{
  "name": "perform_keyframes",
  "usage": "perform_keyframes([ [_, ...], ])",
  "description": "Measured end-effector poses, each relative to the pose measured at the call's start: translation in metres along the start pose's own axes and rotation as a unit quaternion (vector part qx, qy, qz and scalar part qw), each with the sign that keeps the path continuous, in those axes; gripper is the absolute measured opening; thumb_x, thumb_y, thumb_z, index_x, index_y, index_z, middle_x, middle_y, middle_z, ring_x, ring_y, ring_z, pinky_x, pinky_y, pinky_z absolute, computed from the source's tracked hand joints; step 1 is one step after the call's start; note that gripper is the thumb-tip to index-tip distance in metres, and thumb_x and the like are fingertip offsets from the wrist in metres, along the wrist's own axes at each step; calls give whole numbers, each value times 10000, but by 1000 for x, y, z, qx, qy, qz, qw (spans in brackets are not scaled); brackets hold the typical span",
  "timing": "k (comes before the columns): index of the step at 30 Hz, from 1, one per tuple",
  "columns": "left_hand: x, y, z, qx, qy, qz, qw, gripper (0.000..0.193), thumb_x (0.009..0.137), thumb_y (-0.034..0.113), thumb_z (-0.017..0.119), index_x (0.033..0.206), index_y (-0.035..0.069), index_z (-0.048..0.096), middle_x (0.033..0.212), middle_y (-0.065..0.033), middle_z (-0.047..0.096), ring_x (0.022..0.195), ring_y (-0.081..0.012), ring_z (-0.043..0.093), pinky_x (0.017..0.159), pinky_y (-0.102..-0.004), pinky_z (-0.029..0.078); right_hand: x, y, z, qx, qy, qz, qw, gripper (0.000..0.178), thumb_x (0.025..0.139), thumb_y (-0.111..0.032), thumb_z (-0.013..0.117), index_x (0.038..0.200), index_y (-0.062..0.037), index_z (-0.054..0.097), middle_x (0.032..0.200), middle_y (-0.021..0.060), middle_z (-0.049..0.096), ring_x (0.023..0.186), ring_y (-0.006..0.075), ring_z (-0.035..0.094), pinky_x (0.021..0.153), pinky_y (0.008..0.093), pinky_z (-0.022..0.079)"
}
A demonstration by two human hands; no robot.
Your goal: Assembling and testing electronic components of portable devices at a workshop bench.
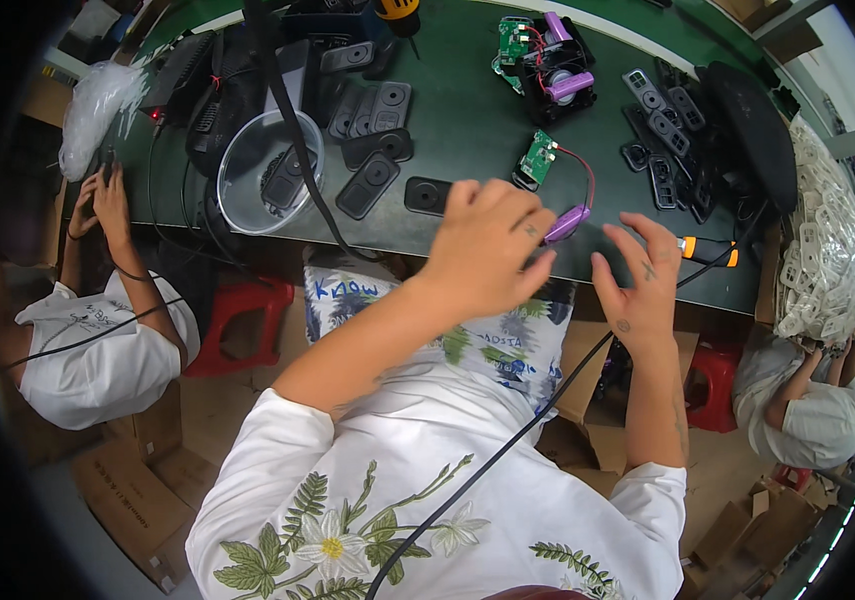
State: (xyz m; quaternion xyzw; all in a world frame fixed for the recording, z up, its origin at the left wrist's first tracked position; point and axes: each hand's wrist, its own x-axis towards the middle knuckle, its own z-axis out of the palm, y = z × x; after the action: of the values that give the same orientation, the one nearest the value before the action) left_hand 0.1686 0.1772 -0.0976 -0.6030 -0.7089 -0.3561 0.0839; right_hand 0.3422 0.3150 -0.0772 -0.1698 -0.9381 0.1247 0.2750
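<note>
My left hand is over the front edge of the green table, fingers partly bent and thumb apart, with nothing visible in its grasp. By its fingertips lies a black plastic casing, partly covered by the hand. A purple battery cell rests between my hands, wired in red to a green circuit board. My right hand hangs at the table edge with fingers spread, holding nothing. Close to it lies an orange-and-black handled screwdriver.
Several black casings lie left, beside a clear round tub. More black parts are at right. Boards with purple cells sit farther back. A black cable crosses before me. People sit at both sides.
</note>
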Motion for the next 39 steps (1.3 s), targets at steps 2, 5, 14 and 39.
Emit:
perform_keyframes([
  [2, 0, -15, -12, -9, 34, -13, 999, 306, 716, 203, 743, 992, 92, 669, 1024, -48, 622, 983, -237, 566, 847, -396, 385, 7, 6, 5, -6, -1, 3, 1000, 310, 744, -62, 719, 1049, -81, 673, 1163, 97, 591, 1063, 312, 546, 926, 423, 417],
  [5, 7, -41, -18, -1, 68, -55, 996, 306, 731, 227, 745, 987, 78, 669, 1023, -60, 624, 980, -253, 565, 845, -390, 393, 19, 18, 7, -4, 10, 2, 1000, 291, 755, -42, 696, 1044, -74, 669, 1158, 100, 594, 1057, 308, 548, 921, 412, 426],
  [14, 34, -48, 4, 78, -47, -107, 990, 386, 735, 413, 754, 867, 50, 740, 1029, -72, 611, 1058, -256, 516, 878, -425, 361, 122, -39, 5, 174, 85, -27, 981, 304, 812, -94, 719, 1100, -23, 651, 1115, 138, 655, 1029, 281, 624, 907, 373, 485],
  [39, 38, -76, -5, -4, 25, -221, 975, 316, 840, 257, 634, 1080, 62, 700, 831, -124, 692, 874, -294, 632, 818, -427, 404, 174, -79, -26, 539, 259, -26, 801, 586, 947, -546, 532, 1183, -10, 517, 989, 131, 611, 639, 158, 620, 524, 251, 504],
])
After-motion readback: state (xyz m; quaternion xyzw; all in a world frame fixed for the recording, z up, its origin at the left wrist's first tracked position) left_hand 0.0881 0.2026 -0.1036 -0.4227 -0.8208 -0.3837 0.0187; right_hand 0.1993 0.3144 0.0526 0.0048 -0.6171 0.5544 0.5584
